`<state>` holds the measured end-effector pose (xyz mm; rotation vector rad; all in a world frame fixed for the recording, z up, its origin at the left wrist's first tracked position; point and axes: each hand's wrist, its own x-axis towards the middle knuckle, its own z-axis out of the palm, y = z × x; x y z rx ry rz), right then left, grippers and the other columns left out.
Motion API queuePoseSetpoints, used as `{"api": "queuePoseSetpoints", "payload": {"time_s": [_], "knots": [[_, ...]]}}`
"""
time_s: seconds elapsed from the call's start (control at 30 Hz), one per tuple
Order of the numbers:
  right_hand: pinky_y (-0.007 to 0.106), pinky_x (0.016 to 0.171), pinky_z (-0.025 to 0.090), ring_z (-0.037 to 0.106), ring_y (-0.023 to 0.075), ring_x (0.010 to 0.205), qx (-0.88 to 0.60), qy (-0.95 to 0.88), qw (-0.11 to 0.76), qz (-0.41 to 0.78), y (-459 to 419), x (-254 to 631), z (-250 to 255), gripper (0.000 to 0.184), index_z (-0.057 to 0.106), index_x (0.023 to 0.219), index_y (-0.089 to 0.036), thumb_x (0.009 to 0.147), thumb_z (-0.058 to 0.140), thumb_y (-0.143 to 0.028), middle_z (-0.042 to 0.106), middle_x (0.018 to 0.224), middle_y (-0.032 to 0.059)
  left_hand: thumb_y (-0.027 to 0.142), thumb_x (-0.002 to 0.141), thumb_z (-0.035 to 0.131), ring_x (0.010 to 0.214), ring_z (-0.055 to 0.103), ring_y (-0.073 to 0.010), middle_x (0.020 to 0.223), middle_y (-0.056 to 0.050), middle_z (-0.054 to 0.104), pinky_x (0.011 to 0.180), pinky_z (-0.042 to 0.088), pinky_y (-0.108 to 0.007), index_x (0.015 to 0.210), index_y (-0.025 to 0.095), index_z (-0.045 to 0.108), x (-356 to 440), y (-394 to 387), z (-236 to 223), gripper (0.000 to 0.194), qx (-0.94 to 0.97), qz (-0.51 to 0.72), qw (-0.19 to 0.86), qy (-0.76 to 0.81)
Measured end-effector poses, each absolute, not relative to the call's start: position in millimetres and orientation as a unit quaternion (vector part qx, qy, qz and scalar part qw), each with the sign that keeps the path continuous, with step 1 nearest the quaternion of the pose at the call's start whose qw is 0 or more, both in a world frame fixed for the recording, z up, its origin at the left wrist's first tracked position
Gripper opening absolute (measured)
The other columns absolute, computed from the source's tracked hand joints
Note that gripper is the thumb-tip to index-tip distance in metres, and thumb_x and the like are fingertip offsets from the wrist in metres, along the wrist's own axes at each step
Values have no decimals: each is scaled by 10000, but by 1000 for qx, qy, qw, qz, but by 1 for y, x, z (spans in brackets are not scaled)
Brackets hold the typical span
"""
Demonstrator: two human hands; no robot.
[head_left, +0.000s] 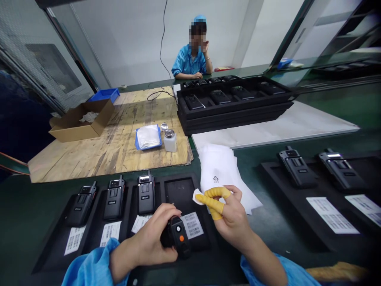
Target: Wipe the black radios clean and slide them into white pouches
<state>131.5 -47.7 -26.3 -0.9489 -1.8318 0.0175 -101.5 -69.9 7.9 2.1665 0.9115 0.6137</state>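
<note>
Green bench (20, 210): our left grip (143, 238) clasps a black radio (177, 238), right grip (229, 218) pinches a wipe (197, 196); fumbling risks a drop

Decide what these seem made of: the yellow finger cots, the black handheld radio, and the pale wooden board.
The yellow finger cots look like thin latex rubber: matte, creased where they bend. The black handheld radio looks like moulded matte plastic, possibly rubberised. The pale wooden board looks like unfinished plywood, with open grain and a ragged edge.
</note>
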Motion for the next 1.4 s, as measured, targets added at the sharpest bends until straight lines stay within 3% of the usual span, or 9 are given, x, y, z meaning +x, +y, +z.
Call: {"api": "queuePoseSetpoints", "payload": {"time_s": [0.3,0.43,0.67,0.77,0.87,0.93,1.03,1.17,1.4], "knots": [[399,922,250,525,101,703,-324,-809,491,0,-69,108,16,404,675,1015,-273,767,461,-36,612,807,-25,119,636,666,1095,505,-258,1175,-115,462,937,458,-388,1263,200,379,-104,-70,4,695,840,235,333,358],[384,920,232,522,103,718,-312,-824,472,-17,-76,107,13,381,675,991,-278,818,413,-62,642,823,-37,87,622,678,1131,486,-261,1212,-121,438,957,445,-388,1323,219,304,-103,-71,0,806,851,241,317,342],[394,932,261,556,88,703,-388,-784,480,-60,-71,134,-15,408,675,988,-268,775,445,-7,628,842,-20,106,588,629,1080,529,-258,1146,-119,509,935,460,-397,1218,193,409,-96,-70,3,674,825,269,325,377],[407,904,303,576,114,750,-430,-751,497,-74,-58,142,-32,420,660,1016,-258,765,458,12,611,878,5,198,612,660,1199,471,-302,1271,-164,485,1020,390,-454,1333,154,331,-85,-61,14,794,764,263,304,504],[409,884,329,579,130,787,-447,-740,496,-73,-51,144,-46,388,642,1010,-258,792,464,10,604,903,11,322,638,688,1256,434,-324,1356,-202,446,1048,356,-465,1444,91,141,-70,-39,27,1001,703,231,299,602],[411,880,331,576,132,786,-448,-745,490,-69,-50,145,-51,366,637,994,-250,800,463,6,601,907,11,364,675,667,1180,516,-306,1282,-196,525,976,429,-416,1460,73,64,-62,-20,32,1032,694,192,284,633],[398,861,335,575,135,780,-447,-748,486,-66,-50,146,-54,328,640,977,-233,810,469,-7,601,900,14,375,710,633,1021,616,-294,1120,-179,620,842,493,-364,1458,64,72,-55,1,33,985,707,126,235,655],[388,851,337,575,136,774,-442,-756,479,-63,-49,147,-55,312,640,961,-208,810,462,-2,602,890,19,415,721,627,916,645,-345,1002,-209,642,744,500,-395,1450,38,119,-49,11,22,966,717,79,190,666],[384,846,336,560,137,772,-452,-755,472,-54,-50,147,-57,320,640,921,-207,788,448,12,601,870,17,472,786,624,796,661,-374,834,-194,669,659,502,-410,1462,25,50,-39,8,17,993,732,28,115,671]]}}
